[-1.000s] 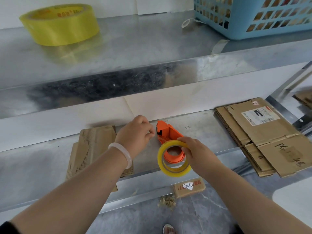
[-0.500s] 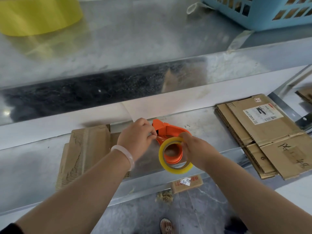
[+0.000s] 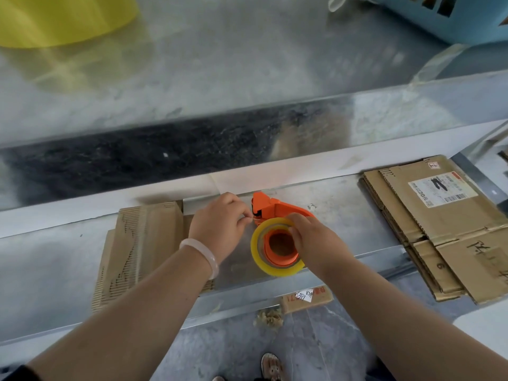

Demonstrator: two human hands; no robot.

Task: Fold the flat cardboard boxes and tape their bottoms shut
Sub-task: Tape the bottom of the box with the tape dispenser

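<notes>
An orange tape dispenser (image 3: 272, 209) lies on the lower metal shelf (image 3: 338, 215), with a yellowish tape roll (image 3: 259, 257) on its orange hub. My right hand (image 3: 313, 243) grips the roll at its right side, fingers curled over the rim. My left hand (image 3: 220, 225) pinches the loose tape end beside the dispenser's front. A stack of flat cardboard boxes (image 3: 140, 243) lies on the shelf under my left wrist. Another stack of flattened boxes (image 3: 439, 229) lies to the right, one bearing a white label.
On the upper metal shelf (image 3: 233, 64) stand a large yellow tape roll (image 3: 60, 17) at the left and a blue plastic basket (image 3: 450, 15) at the right. A cardboard scrap (image 3: 306, 298) lies on the floor below. Shoes show at the bottom edge.
The roll has gone further onto the dispenser's hub and sits closer to the shelf. My left hand has closed in on the tape end at the dispenser's front. The camera tilted down.
</notes>
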